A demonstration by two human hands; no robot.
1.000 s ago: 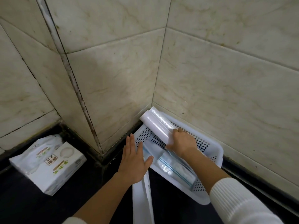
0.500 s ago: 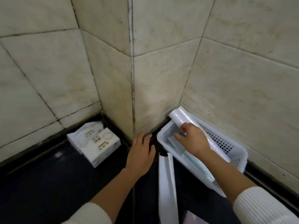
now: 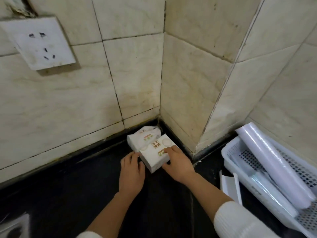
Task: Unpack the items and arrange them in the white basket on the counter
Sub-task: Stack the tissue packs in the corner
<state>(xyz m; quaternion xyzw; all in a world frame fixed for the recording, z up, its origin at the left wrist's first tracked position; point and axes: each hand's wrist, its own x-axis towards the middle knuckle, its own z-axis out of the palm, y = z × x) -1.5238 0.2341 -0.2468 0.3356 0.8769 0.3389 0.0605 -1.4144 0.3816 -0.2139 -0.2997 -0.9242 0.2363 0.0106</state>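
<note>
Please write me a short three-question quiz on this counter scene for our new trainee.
1. True or false: the white roll lies in the white basket.
2. Which hands touch the tissue pack? A left only, B right only, C both.
3. Fill in: the wall socket is at the upper ____ of the view.

Key: 1 true; 2 C, left hand and right hand; 3 left.

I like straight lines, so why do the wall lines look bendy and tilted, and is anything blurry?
In the head view, the wide lens bows and slants the tile lines near the edges; the white basket and roll at right look stretched, the bottom-left corner is smeared, and the tissue pack stays fairly sharp.
</note>
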